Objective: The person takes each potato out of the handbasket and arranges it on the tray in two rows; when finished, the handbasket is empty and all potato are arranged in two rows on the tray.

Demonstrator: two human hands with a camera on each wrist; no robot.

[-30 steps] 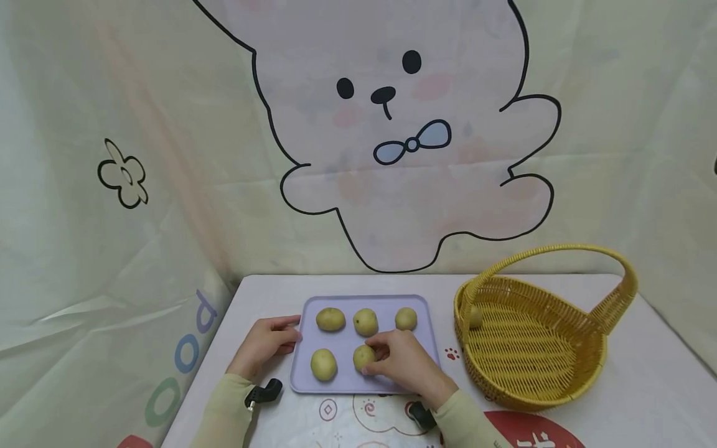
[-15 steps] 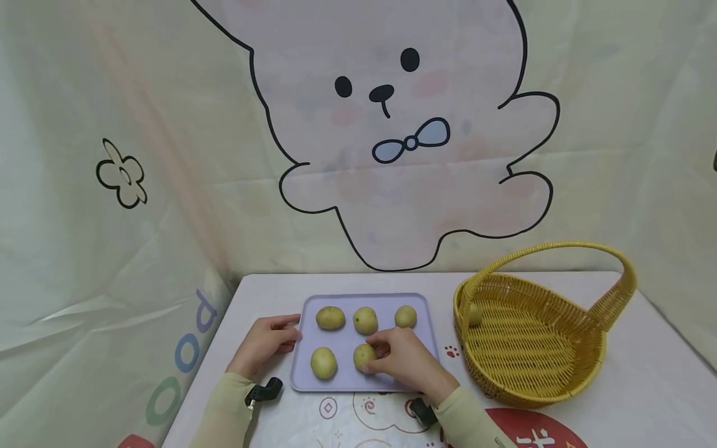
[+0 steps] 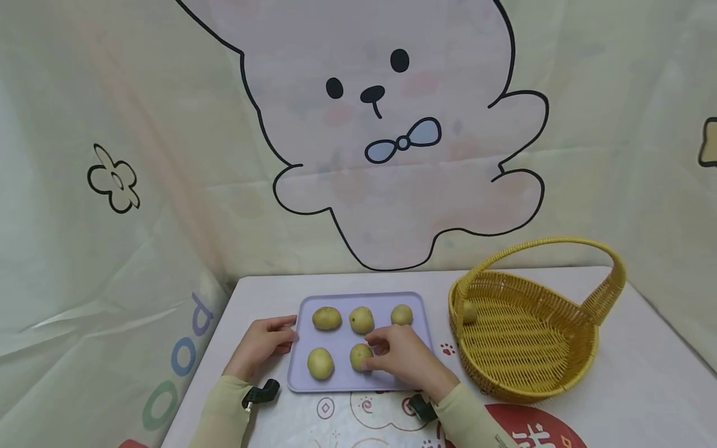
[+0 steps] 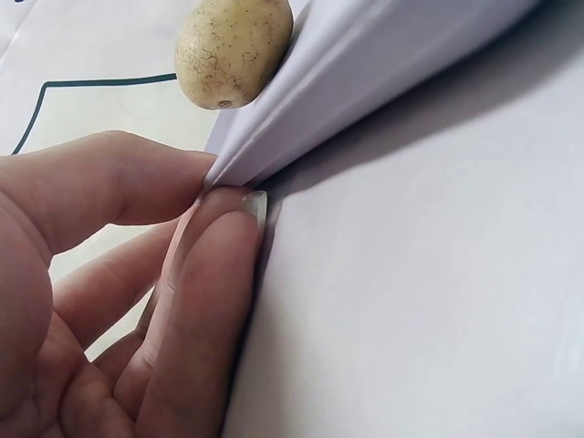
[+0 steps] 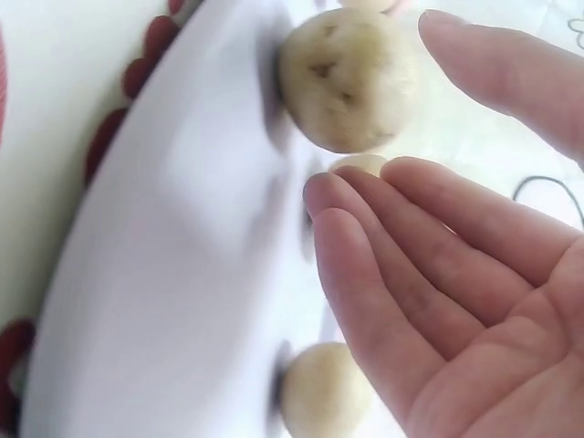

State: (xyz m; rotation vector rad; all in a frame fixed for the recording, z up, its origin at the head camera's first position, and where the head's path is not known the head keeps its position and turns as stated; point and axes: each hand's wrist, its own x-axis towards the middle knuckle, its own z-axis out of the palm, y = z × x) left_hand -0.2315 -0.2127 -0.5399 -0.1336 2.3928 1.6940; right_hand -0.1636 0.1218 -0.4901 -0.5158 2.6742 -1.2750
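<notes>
A lavender tray (image 3: 342, 376) holds several small potatoes in two rows. My left hand (image 3: 267, 341) is at the tray's left edge. In the left wrist view, its thumb and fingertips (image 4: 239, 205) meet on the rim and pinch it, with one potato (image 4: 233, 50) just beyond. Over the front row, my right hand (image 3: 406, 361) is held close to a potato (image 3: 360, 357). In the right wrist view, its thumb stands apart from nearly straight fingers (image 5: 342, 246), with a gap around the potato (image 5: 347, 80) between them.
A yellow wicker basket (image 3: 532, 348) with a tall handle stands right of the tray, one potato (image 3: 469, 312) in its left end. The white table (image 3: 263, 292) has printed drawings along its front. A cloth wall with a bear drawing rises behind.
The head view has shifted a little, so everything appears slightly farther left. My right fingers sit slightly farther right against the front potato. My left hand stays at the tray's edge.
</notes>
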